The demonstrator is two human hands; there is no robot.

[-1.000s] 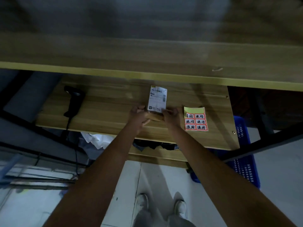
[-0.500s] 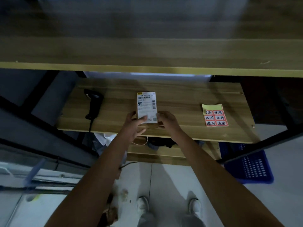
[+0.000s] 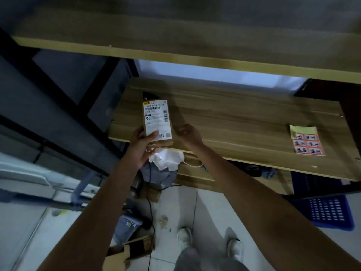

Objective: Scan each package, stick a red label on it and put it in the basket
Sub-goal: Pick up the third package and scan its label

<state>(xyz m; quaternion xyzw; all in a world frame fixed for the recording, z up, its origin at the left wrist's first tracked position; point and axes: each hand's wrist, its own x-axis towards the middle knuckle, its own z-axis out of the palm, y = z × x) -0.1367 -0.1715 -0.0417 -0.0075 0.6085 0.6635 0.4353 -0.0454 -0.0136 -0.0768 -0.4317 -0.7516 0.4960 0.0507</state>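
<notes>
Small cardboard package (image 3: 157, 122), printed label upward, held over the near-left edge of the wooden shelf (image 3: 244, 122). The left hand (image 3: 143, 146) grips its lower end, thumb on the label; the right hand (image 3: 188, 133) hovers just right, loosely curled, holding nothing. The package appears light and rigid; best held by its long edges.

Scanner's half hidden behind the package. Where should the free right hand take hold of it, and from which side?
Likely its handle, but that is hidden: only the scanner's dark head shows above the package held by the left hand. Shift the package aside first, then bring the right hand in from the right.
</notes>
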